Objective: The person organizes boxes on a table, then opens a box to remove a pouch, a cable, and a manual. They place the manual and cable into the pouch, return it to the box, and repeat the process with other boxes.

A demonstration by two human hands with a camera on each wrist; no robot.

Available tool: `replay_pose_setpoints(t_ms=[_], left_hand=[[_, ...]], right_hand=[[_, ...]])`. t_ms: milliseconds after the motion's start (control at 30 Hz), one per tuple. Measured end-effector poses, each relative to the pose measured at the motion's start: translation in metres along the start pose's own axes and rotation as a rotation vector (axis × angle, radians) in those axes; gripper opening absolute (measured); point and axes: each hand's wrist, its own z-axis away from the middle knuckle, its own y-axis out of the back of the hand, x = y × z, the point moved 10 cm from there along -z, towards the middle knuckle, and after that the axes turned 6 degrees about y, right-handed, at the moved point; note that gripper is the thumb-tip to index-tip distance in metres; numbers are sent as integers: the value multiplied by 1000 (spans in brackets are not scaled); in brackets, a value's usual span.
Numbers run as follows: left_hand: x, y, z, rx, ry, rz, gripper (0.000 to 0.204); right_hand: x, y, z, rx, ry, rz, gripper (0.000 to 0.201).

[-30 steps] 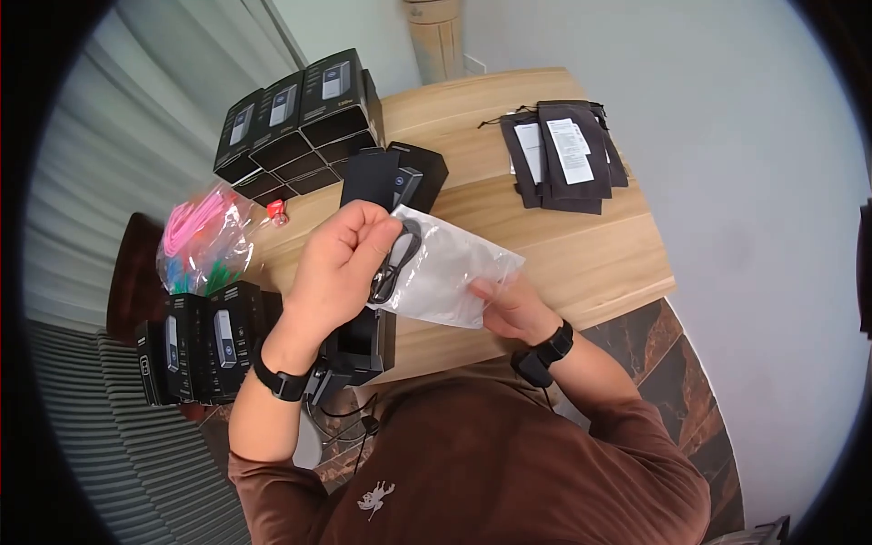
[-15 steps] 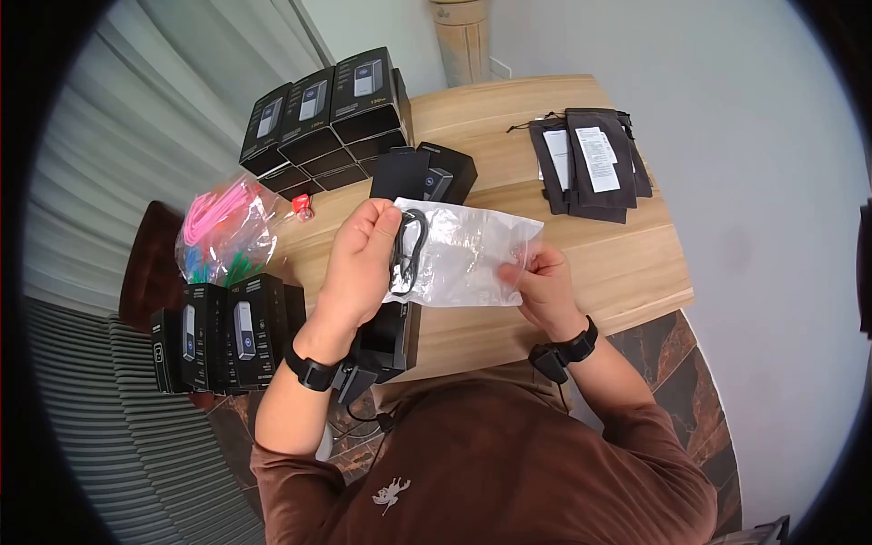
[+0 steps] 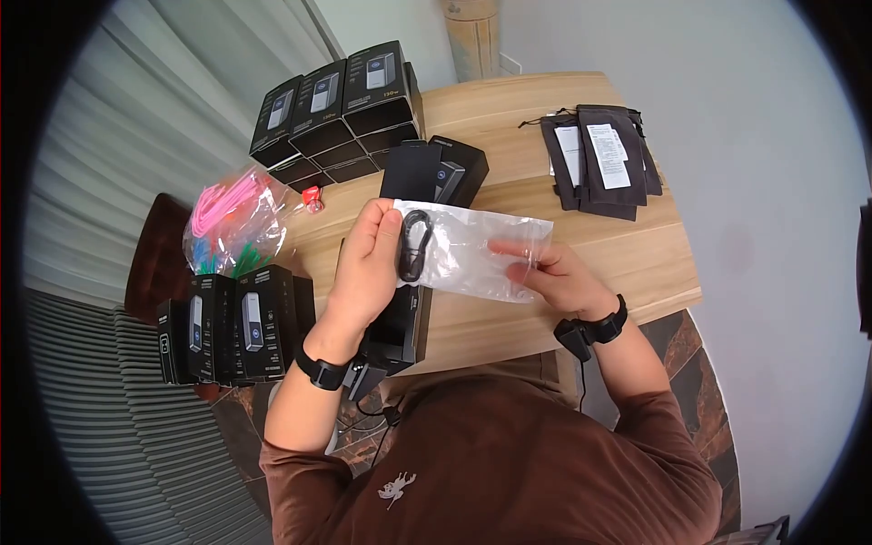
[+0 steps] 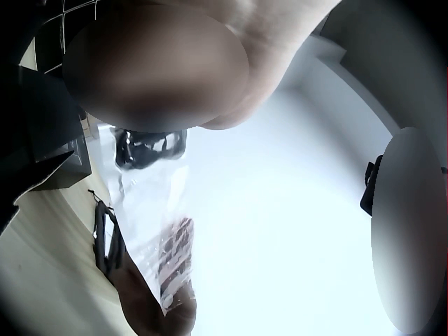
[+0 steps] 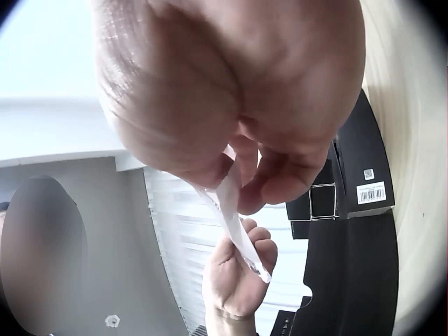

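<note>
A clear plastic bag (image 3: pixel 468 259) with a coiled black cable (image 3: pixel 415 247) at its left end is held up level over the table's near part. My left hand (image 3: pixel 363 259) pinches the cable end of the bag between thumb and fingers. My right hand (image 3: pixel 568 280) has the other end, thumb on one side and fingers on the other, partly visible through the plastic. In the right wrist view the bag (image 5: pixel 234 224) shows edge-on between those fingers. Under the left hand stands an open black box (image 3: pixel 400 327), partly hidden by the hand and bag.
Behind the bag lies a black box (image 3: pixel 468 168) with a dark flap (image 3: pixel 411 171). Stacked boxes (image 3: pixel 327 118) stand at the back left, more boxes (image 3: pixel 263 322) at the near left. A bag of coloured ties (image 3: pixel 236 218) lies between them. Dark drawstring pouches (image 3: pixel 618 195) lie at the right.
The bag has turned from slanting to nearly level and spread flatter. My right hand has come up along its right end. The whole scene shifts slightly right as the head view turns.
</note>
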Motion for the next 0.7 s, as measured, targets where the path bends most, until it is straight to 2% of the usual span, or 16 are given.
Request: replay_pose_setpoints(t_ms=[33, 133, 233, 367, 467, 567, 633, 700], left_hand=[[-3, 1, 1, 1, -9, 38, 23], [-9, 5, -4, 4, -63, 155, 25], [-2, -4, -1, -115, -27, 204, 27], [-1, -10, 2, -172, 73, 303, 28], [-2, -8, 6, -209, 19, 135, 29], [16, -7, 13, -164, -134, -233, 30], [7, -9, 13, -204, -111, -237, 31], [-2, -14, 13, -253, -72, -194, 32]], right_hand=[[-3, -5, 0, -67, 31, 107, 48], [-8, -13, -5, -82, 41, 91, 51], [0, -13, -3, -81, -43, -38, 52], [-2, -10, 0, -51, -8, -79, 53], [1, 0, 0, -42, -13, -124, 53], [-1, 0, 2, -102, -39, -120, 49], [0, -3, 3, -205, -42, -59, 46], [3, -3, 3, -208, -28, -15, 42]])
